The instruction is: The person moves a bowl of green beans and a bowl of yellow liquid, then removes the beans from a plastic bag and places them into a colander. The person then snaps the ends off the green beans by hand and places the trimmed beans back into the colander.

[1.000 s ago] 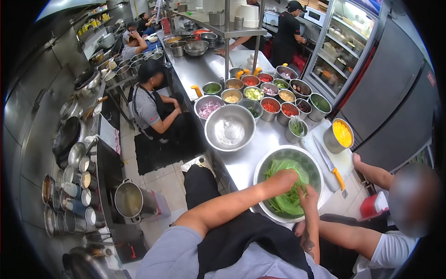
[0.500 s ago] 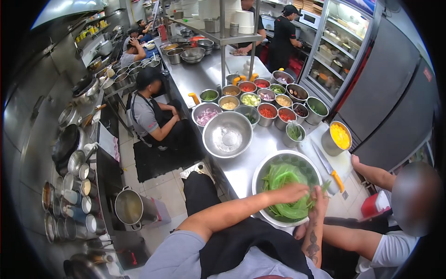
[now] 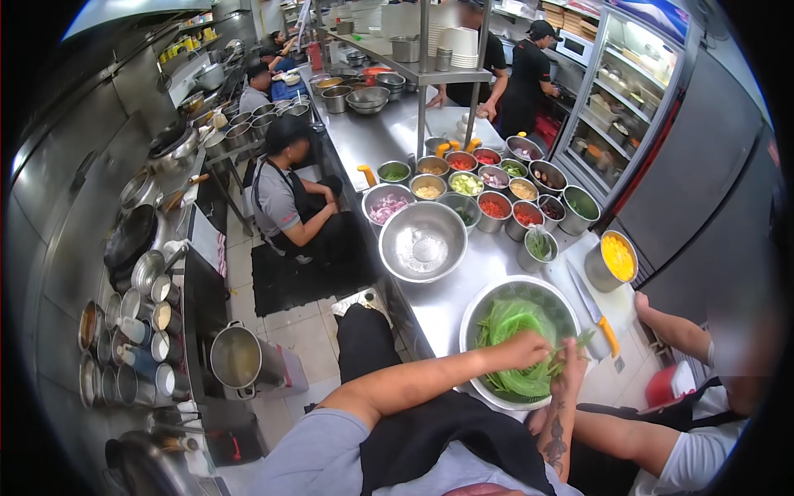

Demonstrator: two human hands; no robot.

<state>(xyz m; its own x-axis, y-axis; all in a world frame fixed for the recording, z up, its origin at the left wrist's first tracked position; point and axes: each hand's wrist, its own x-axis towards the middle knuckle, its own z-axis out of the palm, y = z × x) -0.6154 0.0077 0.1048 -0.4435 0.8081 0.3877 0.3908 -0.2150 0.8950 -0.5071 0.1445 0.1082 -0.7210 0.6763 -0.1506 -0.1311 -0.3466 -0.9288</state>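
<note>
A large steel bowl (image 3: 470,318) stands at the bench edge in front of me. Inside it lie a thin green bag or net (image 3: 517,318) and long green strands, whose exact kind I cannot make out. My left hand (image 3: 527,350) is closed over the right side of the bowl; what its fingers pinch is hidden. Close beside it, my right hand (image 3: 569,369) is wrapped round some green stems (image 3: 584,340) that stick out above the fingers. A shiny steel bowl (image 3: 423,242) sits beyond, to the left.
A yellow-handled knife (image 3: 597,310) lies on a white board (image 3: 571,285) beside a pot of yellow pieces (image 3: 617,258). Several steel pots of chopped vegetables (image 3: 495,207) crowd the bench. A person (image 3: 695,397) stands close at right; another (image 3: 285,198) sits at left.
The view has shifted, so the bench appears slightly farther right. My left hand has moved a little apart from my right hand, which still grips the green stems.
</note>
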